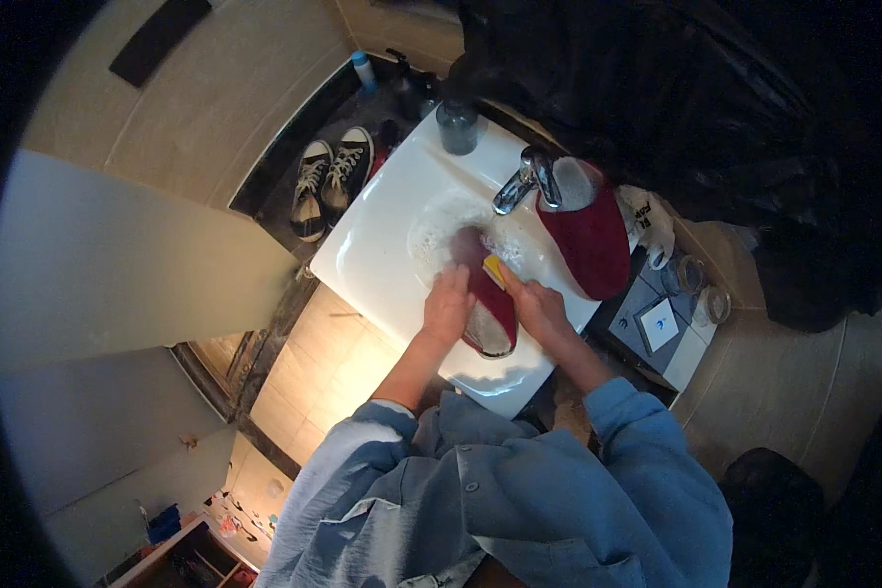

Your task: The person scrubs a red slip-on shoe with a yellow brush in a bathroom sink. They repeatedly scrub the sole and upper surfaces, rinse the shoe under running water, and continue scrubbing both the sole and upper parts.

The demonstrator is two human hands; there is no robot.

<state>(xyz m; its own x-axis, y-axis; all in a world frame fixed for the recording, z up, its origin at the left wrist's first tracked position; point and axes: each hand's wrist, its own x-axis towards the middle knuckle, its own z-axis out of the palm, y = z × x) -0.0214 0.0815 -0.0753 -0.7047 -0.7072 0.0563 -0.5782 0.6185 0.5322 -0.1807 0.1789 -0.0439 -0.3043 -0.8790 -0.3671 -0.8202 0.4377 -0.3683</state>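
A dark red slipper [497,302] with a grey fleece lining lies in the white washbasin [371,242], its toe in sudsy water and its heel towards me. My left hand [448,303] holds the slipper's left side. Gripped in my right hand [538,309] is a small yellow scrubber [494,269] with a pale edge, pressed against the red upper. Whether it is a brush or a sponge I cannot tell. Beyond the slipper stands a chrome faucet [525,180]. The matching slipper [586,246] rests on the basin's right rim, partly behind the faucet.
At the basin's far corner is a dark bottle [457,128]. A pair of black-and-white sneakers [332,180] sits to the left, with a blue-capped bottle [364,71] behind. Glass jars [683,274] and a dark box [643,323] lie right of the basin, beside a plastic bag [650,220].
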